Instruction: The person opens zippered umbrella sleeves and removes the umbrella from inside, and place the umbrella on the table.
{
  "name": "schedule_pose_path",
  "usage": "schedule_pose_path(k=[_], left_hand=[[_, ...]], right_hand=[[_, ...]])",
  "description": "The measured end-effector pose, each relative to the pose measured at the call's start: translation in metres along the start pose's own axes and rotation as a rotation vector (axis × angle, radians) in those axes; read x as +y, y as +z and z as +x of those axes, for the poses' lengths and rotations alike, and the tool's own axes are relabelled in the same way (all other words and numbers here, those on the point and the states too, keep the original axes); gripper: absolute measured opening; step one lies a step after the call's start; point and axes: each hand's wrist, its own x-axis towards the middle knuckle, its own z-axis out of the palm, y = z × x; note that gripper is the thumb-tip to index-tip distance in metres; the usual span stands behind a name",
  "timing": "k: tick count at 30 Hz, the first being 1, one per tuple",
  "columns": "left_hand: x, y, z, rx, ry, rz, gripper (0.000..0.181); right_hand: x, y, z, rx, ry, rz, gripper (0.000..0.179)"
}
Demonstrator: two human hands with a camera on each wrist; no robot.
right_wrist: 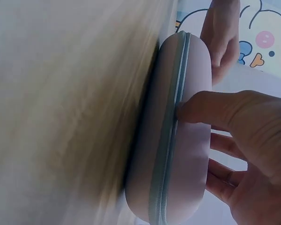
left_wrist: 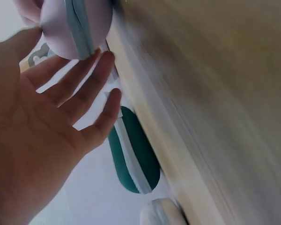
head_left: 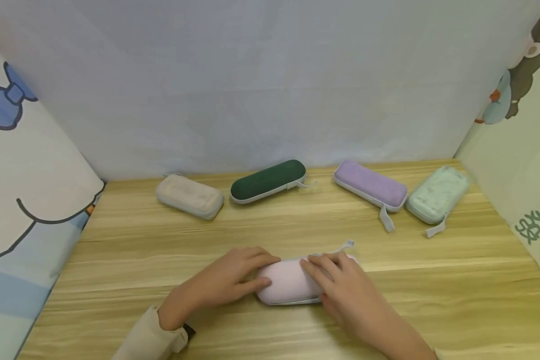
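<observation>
A pale pink zip case (head_left: 292,282) lies lengthwise on the table in front of me. My left hand (head_left: 229,277) holds its left end, thumb at the near side and fingers spread toward the far side. Across the right part lies my right hand (head_left: 348,290), fingers over the top. In the right wrist view its thumb (right_wrist: 196,105) presses at the grey zipper (right_wrist: 166,154) along the case's side, with a dark line between the zipper bands. A light strap (head_left: 348,245) sticks out behind the case. The case's right end is mostly hidden under the right hand.
Along the back of the wooden table (head_left: 162,250) lie a beige case (head_left: 190,196), a dark green case (head_left: 268,181), a purple case (head_left: 371,185) and a mint green case (head_left: 438,194). A pale curtain (head_left: 270,85) hangs behind them; printed panels flank both sides.
</observation>
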Motion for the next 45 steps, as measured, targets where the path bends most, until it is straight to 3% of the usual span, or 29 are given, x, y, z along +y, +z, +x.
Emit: schedule_pose_path(k=[6, 11, 17, 24, 30, 33, 40, 45], left_hand=[[0.006, 0.004, -0.006, -0.016, -0.104, 0.090, 0.076], [0.003, 0.001, -0.007, 0.002, -0.171, 0.142, 0.078], [-0.003, -0.007, -0.006, 0.038, -0.165, 0.174, 0.078], [-0.003, -0.013, -0.006, 0.040, -0.175, 0.147, 0.077], [-0.006, -0.016, -0.008, 0.044, -0.216, 0.040, 0.072], [-0.008, -0.018, -0.007, 0.089, -0.221, -0.003, 0.064], [-0.006, -0.020, -0.007, 0.253, -0.202, 0.013, 0.048], [0.005, -0.022, -0.007, 0.463, -0.087, 0.118, 0.042]], right_hand=[[0.009, 0.000, 0.018, -0.097, 0.040, 0.091, 0.069], [0.014, 0.003, 0.037, -0.153, 0.055, 0.174, 0.067], [0.023, 0.000, 0.043, -0.173, 0.072, 0.231, 0.067], [0.038, -0.012, 0.035, -0.268, 0.076, 0.286, 0.080], [0.056, -0.021, 0.030, -0.310, 0.111, 0.473, 0.072], [0.066, -0.024, 0.029, -0.311, 0.160, 0.587, 0.062], [0.078, -0.020, 0.030, -0.314, 0.312, 0.739, 0.055], [0.083, -0.014, 0.029, -0.269, 0.381, 0.824, 0.046]])
